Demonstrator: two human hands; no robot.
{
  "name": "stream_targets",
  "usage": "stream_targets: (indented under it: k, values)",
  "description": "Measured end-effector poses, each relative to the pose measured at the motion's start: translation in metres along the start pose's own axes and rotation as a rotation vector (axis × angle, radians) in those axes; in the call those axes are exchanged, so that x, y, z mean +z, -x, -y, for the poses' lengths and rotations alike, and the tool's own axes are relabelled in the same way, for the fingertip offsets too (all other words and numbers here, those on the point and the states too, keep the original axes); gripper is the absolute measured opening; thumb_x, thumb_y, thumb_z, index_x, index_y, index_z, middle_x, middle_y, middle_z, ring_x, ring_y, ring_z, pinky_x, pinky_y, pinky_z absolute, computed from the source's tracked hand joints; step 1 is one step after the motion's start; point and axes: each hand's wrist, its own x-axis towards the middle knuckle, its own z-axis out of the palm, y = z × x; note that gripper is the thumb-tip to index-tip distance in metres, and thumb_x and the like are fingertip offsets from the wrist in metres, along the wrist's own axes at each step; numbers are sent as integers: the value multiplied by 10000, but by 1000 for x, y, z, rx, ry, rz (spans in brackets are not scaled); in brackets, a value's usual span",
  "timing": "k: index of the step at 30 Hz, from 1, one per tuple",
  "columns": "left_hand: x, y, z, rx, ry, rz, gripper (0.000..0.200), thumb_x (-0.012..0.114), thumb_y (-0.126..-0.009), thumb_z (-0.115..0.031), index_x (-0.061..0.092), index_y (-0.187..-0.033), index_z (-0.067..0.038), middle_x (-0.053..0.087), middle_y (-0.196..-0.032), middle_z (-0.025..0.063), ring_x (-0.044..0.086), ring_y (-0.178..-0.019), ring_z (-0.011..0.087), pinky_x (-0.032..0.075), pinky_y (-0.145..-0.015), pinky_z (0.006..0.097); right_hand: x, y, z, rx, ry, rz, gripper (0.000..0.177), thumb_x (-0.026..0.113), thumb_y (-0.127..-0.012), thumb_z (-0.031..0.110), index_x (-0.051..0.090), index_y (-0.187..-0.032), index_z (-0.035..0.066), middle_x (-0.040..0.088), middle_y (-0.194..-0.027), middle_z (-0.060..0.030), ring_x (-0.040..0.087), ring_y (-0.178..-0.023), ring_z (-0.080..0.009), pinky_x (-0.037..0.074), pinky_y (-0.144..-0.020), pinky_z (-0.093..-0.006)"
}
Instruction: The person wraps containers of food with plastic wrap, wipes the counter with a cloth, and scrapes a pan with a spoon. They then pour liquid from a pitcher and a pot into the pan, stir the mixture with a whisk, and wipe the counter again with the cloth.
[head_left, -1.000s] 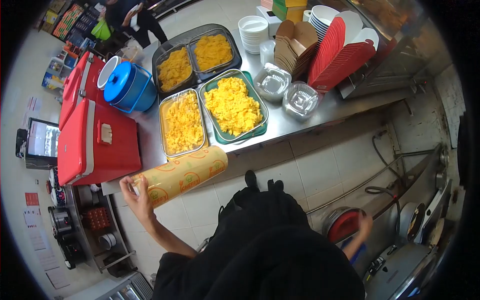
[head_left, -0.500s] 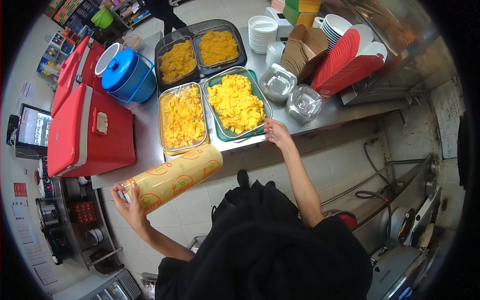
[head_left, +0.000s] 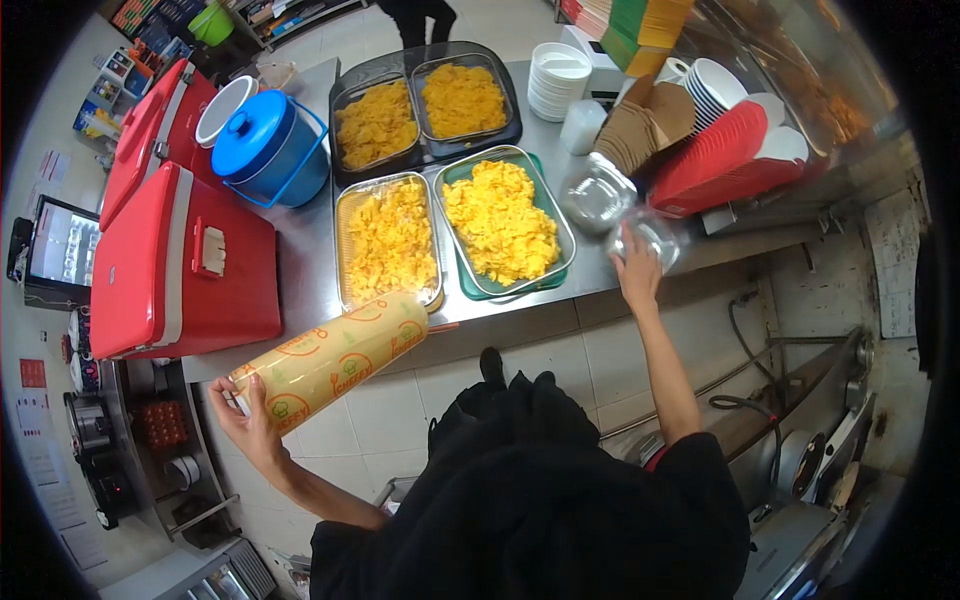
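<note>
My left hand [head_left: 250, 425] is closed around the near-left end of a big yellow roll of cling film [head_left: 345, 360] printed with orange "Cheffy" logos. The roll slants up to the right, its far end overlapping the counter edge by the left food tray. At the right, my right hand [head_left: 640, 268] has its fingers at the near rim of a clear plastic container [head_left: 650, 240], which is blurred by motion. Beside it sits another clear container [head_left: 597, 194]. Scrambled egg [head_left: 500, 220] fills a clear tray on a green base; a second tray holds yellow food [head_left: 390, 240].
Two black-rimmed trays of orange-yellow food [head_left: 462, 100] stand behind. To the left are red cool boxes [head_left: 190, 270] and a blue lidded bucket [head_left: 255, 140]. White bowls [head_left: 560, 75], brown boxes [head_left: 630, 135] and red cartons [head_left: 705, 170] line the back right. A person's legs [head_left: 420, 25] show beyond.
My right hand has gone from the edge of the egg tray rightward to the clear container. The left hand still holds the roll. The camera view has shifted slightly.
</note>
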Motion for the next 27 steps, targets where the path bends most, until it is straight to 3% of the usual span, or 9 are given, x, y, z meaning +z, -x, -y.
stream_targets:
  k: [4,6,8,9,12,18,21,24,27]
  values:
    - [4,-17,-10,-23,97,-25,214,571,-769,-47,367,-828,-72,403,-789,29,414,-737,88,359,-680,187,-8,22,18,198,26,-13,626,574,-749,296,252,-1286,279,458,-1088,-120,484,-893,-324,382,-754,-457]
    - [6,-27,-9,-11,86,-46,218,578,-768,-54,368,-825,-74,399,-791,25,413,-744,89,359,-689,192,-18,20,34,188,155,-141,541,544,-771,281,319,-1253,185,471,-1045,-124,484,-888,-317,372,-754,-438]
    - [11,-38,-5,3,75,-71,223,585,-766,-61,369,-822,-76,394,-792,21,412,-751,91,360,-698,196,-25,9,54,26,-147,-393,419,509,-795,262,413,-1153,68,479,-1033,-145,471,-892,-321,358,-768,-426]
    - [14,-44,-2,75,46,-91,228,590,-763,-66,369,-815,-76,389,-793,17,408,-754,91,359,-708,199,-22,5,64,21,-334,-259,344,459,-824,248,456,-1052,-10,503,-987,-193,482,-882,-346,377,-736,-415]
    - [29,-54,-8,191,22,-118,240,602,-757,-73,366,-800,-77,374,-793,11,400,-749,87,358,-717,198,23,-1,80,169,-447,28,287,416,-843,224,532,-921,-27,557,-850,-219,527,-790,-371,404,-669,-414]
    - [60,-68,-19,158,164,-125,256,615,-750,-60,362,-786,-79,403,-774,10,433,-729,72,395,-664,189,57,12,74,279,-727,93,340,434,-823,210,579,-605,-6,568,-533,-130,567,-544,-309,431,-565,-392]
    - [83,-68,-29,145,164,-151,259,613,-749,-54,360,-792,-89,428,-776,18,459,-723,79,409,-662,198,62,29,75,341,-953,280,346,440,-821,235,583,-613,-1,557,-496,-99,573,-510,-253,435,-549,-356]
    - [110,-73,-35,161,247,-126,246,616,-756,-83,375,-795,-103,549,-779,63,538,-693,106,442,-592,211,10,10,76,195,-826,376,328,452,-824,226,582,-623,1,548,-476,-88,530,-411,-181,425,-476,-318]
    - [130,-78,-40,126,318,-78,237,605,-760,-69,374,-801,-106,565,-805,88,562,-708,128,465,-609,228,-20,-70,86,1,-719,88,280,481,-810,250,573,-736,-5,590,-651,-138,581,-632,-280,429,-582,-359]
